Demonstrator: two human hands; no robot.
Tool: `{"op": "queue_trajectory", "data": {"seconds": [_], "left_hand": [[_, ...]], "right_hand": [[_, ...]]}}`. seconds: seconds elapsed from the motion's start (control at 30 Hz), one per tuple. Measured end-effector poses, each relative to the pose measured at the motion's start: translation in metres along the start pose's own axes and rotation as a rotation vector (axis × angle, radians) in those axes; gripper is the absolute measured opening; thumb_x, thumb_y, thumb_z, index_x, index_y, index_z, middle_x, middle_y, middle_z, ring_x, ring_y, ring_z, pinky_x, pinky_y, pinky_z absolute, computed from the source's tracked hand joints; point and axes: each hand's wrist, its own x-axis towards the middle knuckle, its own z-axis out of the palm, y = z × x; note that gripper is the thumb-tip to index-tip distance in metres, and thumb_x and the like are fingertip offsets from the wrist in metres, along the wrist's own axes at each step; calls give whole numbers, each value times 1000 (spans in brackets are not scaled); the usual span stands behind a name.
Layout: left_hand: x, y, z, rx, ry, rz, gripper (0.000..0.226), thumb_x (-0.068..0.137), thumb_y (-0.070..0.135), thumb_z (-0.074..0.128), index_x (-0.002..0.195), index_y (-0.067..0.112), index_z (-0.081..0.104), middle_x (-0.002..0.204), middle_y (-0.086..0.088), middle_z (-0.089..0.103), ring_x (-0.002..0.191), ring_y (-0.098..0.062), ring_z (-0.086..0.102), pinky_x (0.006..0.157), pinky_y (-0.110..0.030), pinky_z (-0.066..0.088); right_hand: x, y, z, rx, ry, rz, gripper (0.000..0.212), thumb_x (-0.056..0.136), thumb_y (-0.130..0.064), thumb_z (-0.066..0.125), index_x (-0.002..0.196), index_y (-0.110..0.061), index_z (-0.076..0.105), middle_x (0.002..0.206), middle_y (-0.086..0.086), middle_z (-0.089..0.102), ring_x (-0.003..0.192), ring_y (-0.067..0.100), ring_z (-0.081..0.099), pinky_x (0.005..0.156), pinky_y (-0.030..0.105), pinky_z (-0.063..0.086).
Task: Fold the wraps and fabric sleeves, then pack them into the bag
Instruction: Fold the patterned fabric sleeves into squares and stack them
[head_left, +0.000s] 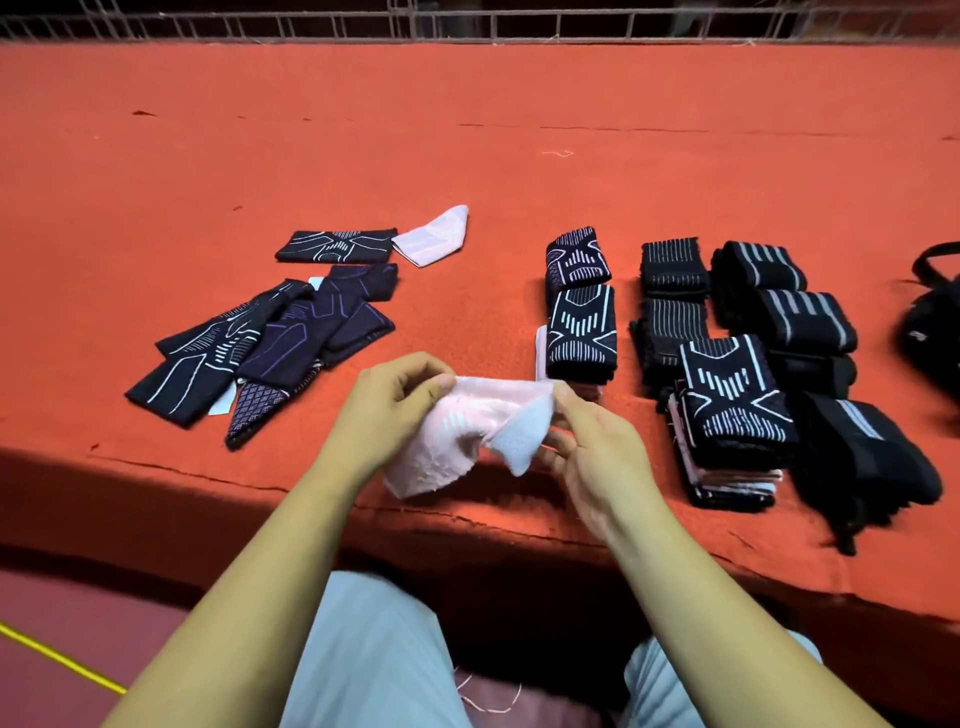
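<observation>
Both hands hold a pink fabric sleeve (457, 436) just above the near edge of the tabletop (467, 130), which is covered in red cloth. The left hand (395, 410) curls round the sleeve's left end, thumb pinching the upper hem. The right hand (597, 457) pinches the right end between its fingertips, and a white inner fold hangs between the two.

Toward the left edge lies a loose pile of unfolded dark sleeves (260, 348). Behind it, one flat dark sleeve (337, 245) touches a second pink sleeve (434, 236). Right of the hands stand stacks of folded patterned sleeves (579, 312), and further right sit rolled black wraps with grey stripes (779, 306). A black bag (935, 322) sits at the right edge, partly out of view.
</observation>
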Motion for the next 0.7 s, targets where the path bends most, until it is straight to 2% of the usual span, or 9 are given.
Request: {"op": "queue_trajectory", "data": {"seconds": [0.07, 0.13, 0.23, 0.33, 0.43, 0.5, 0.57, 0.63, 0.7], "left_hand": [[3, 6, 2, 16, -9, 13, 13, 94, 15, 65, 83, 22, 69, 80, 12, 69, 73, 3, 56, 70, -18, 43], [5, 10, 5, 32, -31, 36, 13, 94, 17, 66, 83, 25, 68, 81, 9, 70, 73, 0, 57, 70, -20, 44], [8, 9, 7, 45, -55, 39, 17, 94, 17, 65, 82, 29, 68, 81, 12, 70, 74, 1, 58, 71, -20, 44], [10, 2, 2, 113, -78, 21, 15, 94, 15, 64, 86, 25, 71, 80, 11, 72, 76, 1, 59, 73, -18, 43], [13, -8, -2, 152, -74, -7, 13, 95, 15, 63, 88, 23, 71, 82, 12, 72, 75, 5, 58, 72, -16, 43], [18, -16, 1, 201, -105, -25, 10, 94, 17, 64, 89, 24, 70, 82, 12, 70, 76, 4, 58, 74, -21, 44], [19, -21, 10, 343, -103, 22, 8, 91, 20, 67, 99, 22, 69, 88, 11, 65, 88, -11, 59, 81, -31, 42], [13, -24, 24, 542, -80, 233, 21, 88, 29, 63, 107, 21, 67, 103, 5, 62, 101, -21, 55, 86, -35, 36], [1, -25, 36, 526, -236, 395, 29, 90, 40, 57, 108, 20, 67, 115, 4, 62, 108, -18, 54, 90, -34, 37]], "right_hand": [[-4, 5, 4, -159, -24, -69, 28, 87, -30, 72, 94, -3, 70, 91, 13, 75, 80, 25, 68, 70, 38, 53], [-6, 8, 8, -326, -42, -166, 25, 78, -24, 78, 95, -6, 73, 85, 6, 76, 75, 18, 69, 69, 32, 54], [-8, 8, 9, -323, -24, -182, 11, 82, 3, 70, 87, -7, 73, 67, -7, 71, 58, 1, 62, 55, 16, 47], [-7, 8, -2, -389, 2, -154, 7, 72, -1, 67, 70, -7, 70, 61, -5, 61, 56, 7, 50, 54, 23, 40], [-5, 10, -14, -361, 25, -97, 37, 76, 14, 56, 51, -14, 60, 51, -5, 48, 48, 6, 42, 49, 22, 37], [-5, 12, -16, -166, -15, 4, 37, 79, 23, 48, 60, -7, 61, 54, 4, 52, 49, 13, 52, 54, 25, 53], [-4, 16, -15, -100, 5, 51, 26, 80, 24, 49, 83, 0, 59, 56, 9, 58, 48, 19, 58, 59, 32, 59], [0, 24, -21, -233, 75, -27, 35, 77, 20, 53, 97, -10, 52, 62, 12, 62, 47, 19, 59, 51, 29, 53], [2, 28, -31, -523, 74, -199, 43, 72, 9, 61, 97, -24, 49, 69, 10, 61, 50, 17, 54, 51, 32, 46]]}}
